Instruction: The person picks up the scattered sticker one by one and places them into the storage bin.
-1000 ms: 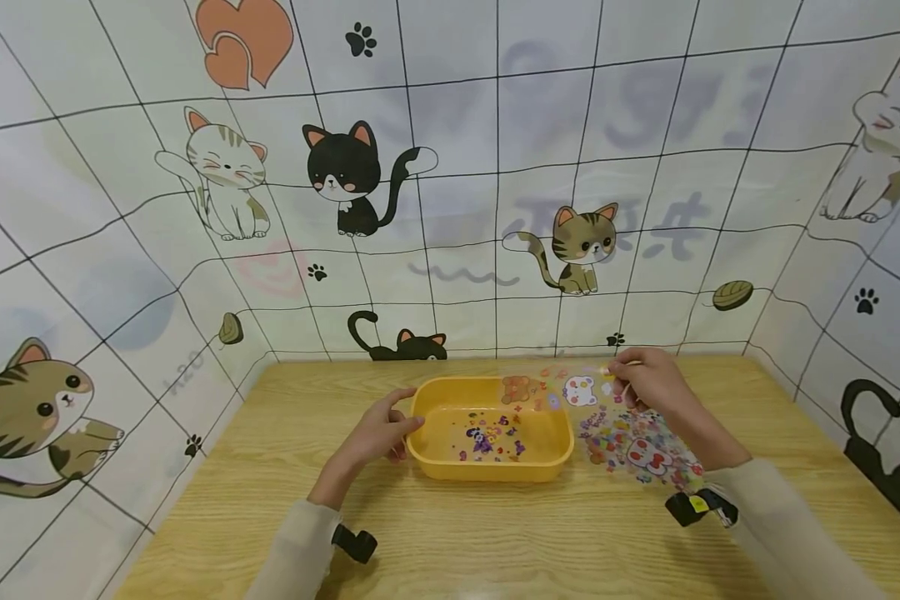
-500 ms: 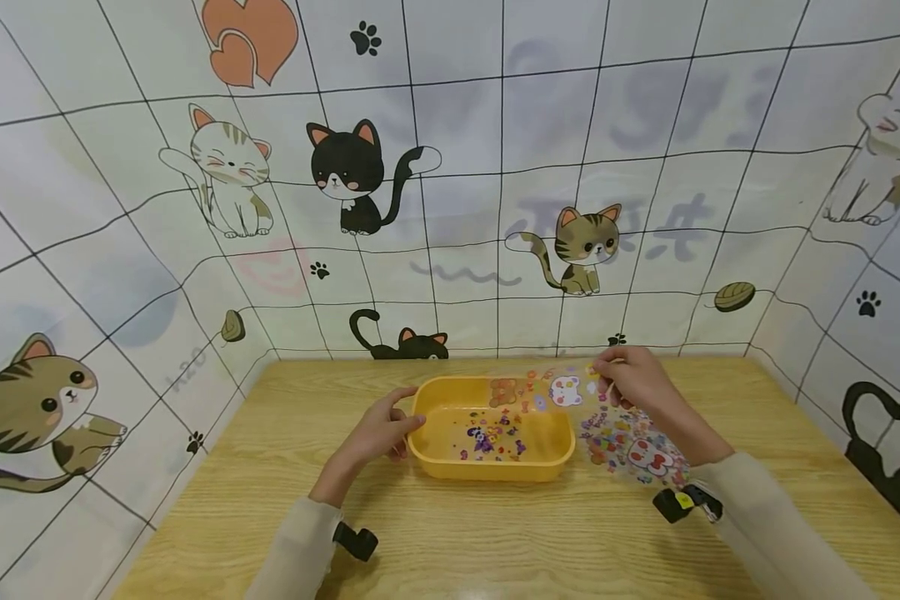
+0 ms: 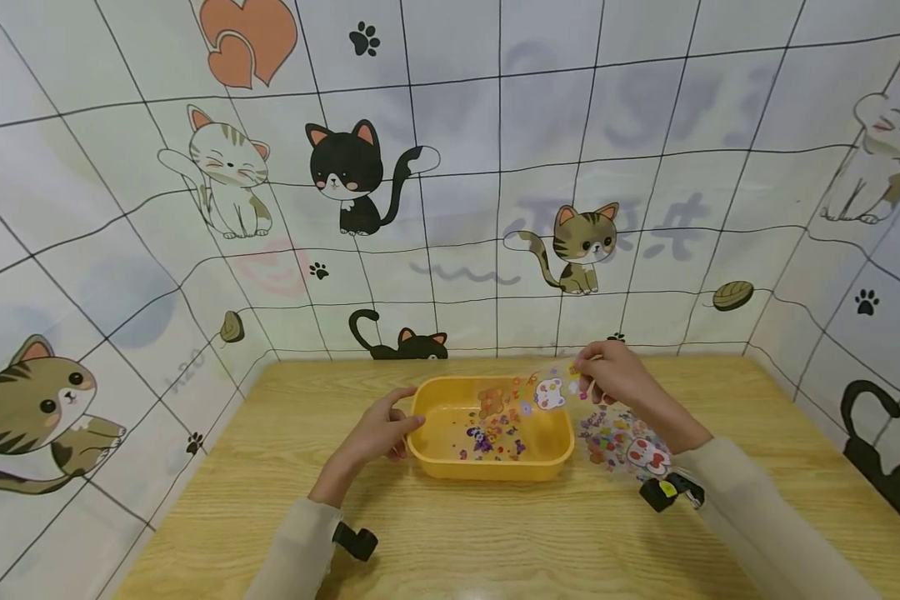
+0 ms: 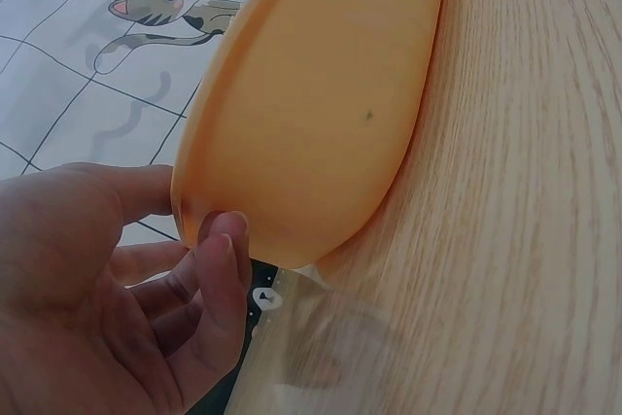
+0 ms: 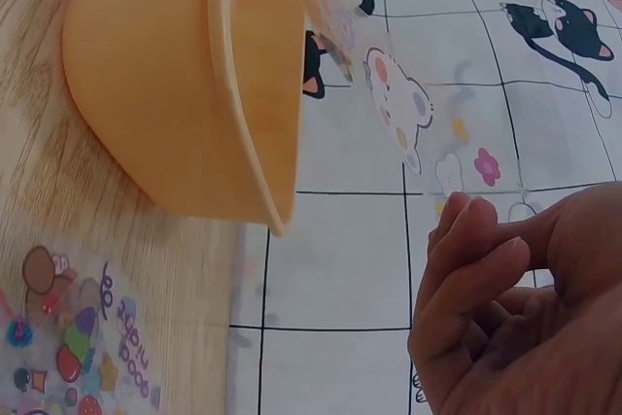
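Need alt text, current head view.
A person's right hand pinches a clear printed sheet partly over a yellow tray; the left hand grips the tray's left end. Similar sheeting lies on the wooden table to the tray's right.

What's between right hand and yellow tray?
A clear sticker sheet, pinched by the right hand, stretching toward the yellow tray; head and right wrist views show it.
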{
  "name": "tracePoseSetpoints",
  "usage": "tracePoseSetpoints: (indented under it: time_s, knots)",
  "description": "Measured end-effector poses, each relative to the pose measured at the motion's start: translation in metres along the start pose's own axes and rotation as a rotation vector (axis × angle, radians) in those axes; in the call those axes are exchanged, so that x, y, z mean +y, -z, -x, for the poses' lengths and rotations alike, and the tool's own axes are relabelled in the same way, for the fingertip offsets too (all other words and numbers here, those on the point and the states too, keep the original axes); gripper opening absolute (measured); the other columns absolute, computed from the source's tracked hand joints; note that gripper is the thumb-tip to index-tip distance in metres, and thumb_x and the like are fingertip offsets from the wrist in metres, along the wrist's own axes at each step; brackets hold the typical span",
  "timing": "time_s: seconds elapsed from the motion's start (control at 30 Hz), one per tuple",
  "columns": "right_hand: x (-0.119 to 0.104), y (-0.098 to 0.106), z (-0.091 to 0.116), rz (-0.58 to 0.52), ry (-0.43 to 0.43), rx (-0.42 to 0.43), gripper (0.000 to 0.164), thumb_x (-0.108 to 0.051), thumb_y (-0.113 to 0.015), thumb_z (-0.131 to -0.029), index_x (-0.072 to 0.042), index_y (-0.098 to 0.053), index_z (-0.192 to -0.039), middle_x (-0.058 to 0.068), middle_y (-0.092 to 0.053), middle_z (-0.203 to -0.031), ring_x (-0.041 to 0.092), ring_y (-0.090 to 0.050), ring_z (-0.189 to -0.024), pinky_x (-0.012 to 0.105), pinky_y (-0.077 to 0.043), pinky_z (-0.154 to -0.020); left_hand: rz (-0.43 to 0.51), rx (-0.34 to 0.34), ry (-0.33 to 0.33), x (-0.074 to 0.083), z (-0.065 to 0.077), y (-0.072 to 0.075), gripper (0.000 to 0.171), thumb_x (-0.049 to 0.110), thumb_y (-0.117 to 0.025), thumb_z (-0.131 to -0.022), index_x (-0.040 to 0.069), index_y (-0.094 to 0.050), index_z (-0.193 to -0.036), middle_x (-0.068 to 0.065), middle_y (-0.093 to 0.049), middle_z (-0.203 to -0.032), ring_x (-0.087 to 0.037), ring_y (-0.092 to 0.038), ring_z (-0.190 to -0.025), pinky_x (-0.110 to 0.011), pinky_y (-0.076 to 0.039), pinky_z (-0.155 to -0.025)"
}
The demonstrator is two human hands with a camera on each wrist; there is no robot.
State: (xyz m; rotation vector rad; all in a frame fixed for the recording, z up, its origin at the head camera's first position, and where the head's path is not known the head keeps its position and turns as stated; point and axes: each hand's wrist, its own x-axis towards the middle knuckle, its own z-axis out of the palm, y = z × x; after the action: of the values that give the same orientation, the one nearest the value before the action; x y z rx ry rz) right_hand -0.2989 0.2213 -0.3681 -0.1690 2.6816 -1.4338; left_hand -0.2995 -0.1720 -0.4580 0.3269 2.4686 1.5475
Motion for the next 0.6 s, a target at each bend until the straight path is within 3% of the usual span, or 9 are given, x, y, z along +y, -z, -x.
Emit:
tracePoseSetpoints:
  time_s: [0.33, 0.6]
  knots:
    - [-0.008, -0.003, -0.004, 0.021, 0.009, -0.081, 0.03, -0.017, -0.049, -0.108, 0.007, -0.062, -0.12, 0.006, -0.068, -0.074, 0.017, -0.061, -0.056, 0.027, -0.044, -0.048, -0.013, -0.001, -0.001, 0.002, -0.001, -0.001, 0.065, 0.027, -0.067, -0.102, 0.018, -0.038, -0.159, -0.015, -0.067, -0.081, -0.019, -0.063, -0.051, -0.03, -0.055, -0.049]
    - [-0.016, -0.007, -0.009, -0.023, -0.009, -0.154, 0.031, -0.019, -0.049, -0.108, 0.007, -0.061, -0.121, 0.007, -0.069, -0.076, 0.019, -0.063, -0.056, 0.027, -0.048, -0.05, -0.014, 0.0, 0.005, 0.003, 0.001, -0.001, 0.065, 0.026, -0.067, -0.102, 0.018, -0.038, -0.16, -0.011, -0.066, -0.079, -0.02, -0.063, -0.051, -0.029, -0.055, -0.049]
